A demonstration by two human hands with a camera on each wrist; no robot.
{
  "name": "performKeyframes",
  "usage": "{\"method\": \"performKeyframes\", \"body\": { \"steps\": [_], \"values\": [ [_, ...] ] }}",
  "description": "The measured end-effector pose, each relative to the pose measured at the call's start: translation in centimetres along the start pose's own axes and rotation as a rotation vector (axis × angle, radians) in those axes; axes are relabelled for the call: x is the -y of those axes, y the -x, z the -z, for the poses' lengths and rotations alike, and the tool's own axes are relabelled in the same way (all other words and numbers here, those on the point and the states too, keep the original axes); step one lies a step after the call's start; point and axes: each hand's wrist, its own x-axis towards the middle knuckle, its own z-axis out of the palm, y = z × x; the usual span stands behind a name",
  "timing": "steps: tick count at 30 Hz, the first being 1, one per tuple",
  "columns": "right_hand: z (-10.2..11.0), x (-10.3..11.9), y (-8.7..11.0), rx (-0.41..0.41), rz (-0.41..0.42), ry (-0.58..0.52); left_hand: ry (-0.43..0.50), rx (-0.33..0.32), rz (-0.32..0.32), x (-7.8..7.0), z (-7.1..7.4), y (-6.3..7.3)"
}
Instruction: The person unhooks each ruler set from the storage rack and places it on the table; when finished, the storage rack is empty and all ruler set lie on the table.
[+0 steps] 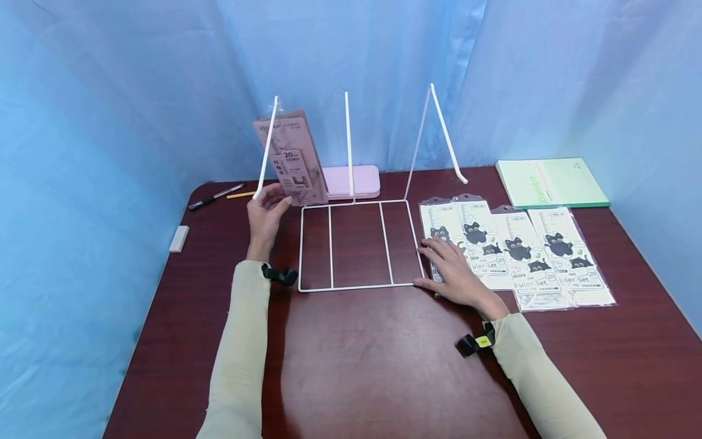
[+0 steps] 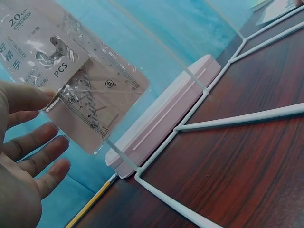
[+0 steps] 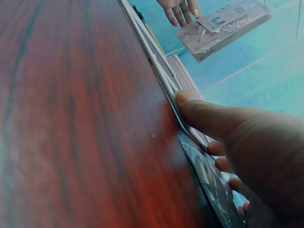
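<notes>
A white wire rack (image 1: 359, 286) stands on the table, with three prongs rising at its back. A pink ruler set pack (image 1: 298, 131) is at the rack's left prong, its clear tab level with the prong's upper end. At the pack's lower left corner, my left hand (image 1: 265, 213) pinches the edge between thumb and forefinger; the other fingers (image 2: 35, 142) are spread loose. My right hand (image 1: 455, 274) rests at the rack's front right corner, thumb (image 3: 190, 100) by the wire, fingers over the leftmost white ruler set pack (image 1: 439, 219).
More white ruler set packs (image 1: 565, 244) with black cats lie flat at right. Behind them is a green notebook (image 1: 548, 183). A pink case (image 1: 364, 180) sits behind the rack. A pen (image 1: 216, 196), a yellow pencil (image 1: 241, 194) and a white eraser (image 1: 178, 239) lie at left.
</notes>
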Motion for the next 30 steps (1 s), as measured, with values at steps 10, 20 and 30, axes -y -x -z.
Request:
{"method": "performKeyframes", "body": {
  "steps": [10,20,30],
  "values": [
    [0.1,0.0,-0.1,0.001,-0.004,-0.007,-0.008,-0.067,0.005,3.0,1.0,-0.3],
    [0.1,0.0,-0.1,-0.007,-0.003,-0.001,-0.016,-0.085,0.020,4.8,1.0,0.6],
    [-0.1,0.0,0.0,-0.006,-0.002,-0.008,-0.007,-0.089,0.067,5.0,0.4,0.9]
  ]
}}
